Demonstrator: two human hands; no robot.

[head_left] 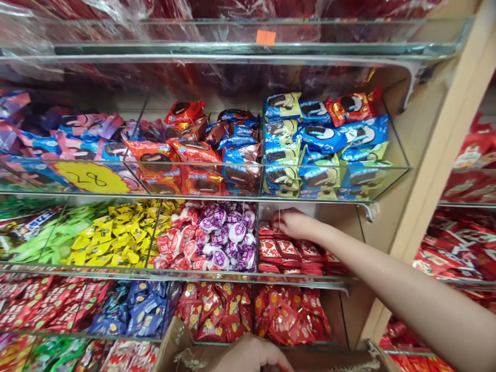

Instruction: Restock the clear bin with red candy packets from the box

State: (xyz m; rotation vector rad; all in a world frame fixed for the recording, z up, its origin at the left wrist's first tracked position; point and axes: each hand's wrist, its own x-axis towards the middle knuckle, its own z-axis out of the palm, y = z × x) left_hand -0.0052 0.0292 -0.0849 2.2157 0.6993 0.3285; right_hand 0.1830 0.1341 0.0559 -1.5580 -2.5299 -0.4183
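Red packets [289, 250] already lie in rows just below the right hand [295, 223], but I cannot tell either grip, nor what remains in the carton [174, 343] by the left hand [251, 356].

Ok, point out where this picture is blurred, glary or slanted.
In the head view, the plastic wrap at top left is smeared and streaked with glare; in the head view, the wooden post slants strongly; in the head view, the red packets by the right hand look fairly clear, and the yellow sign is readable.
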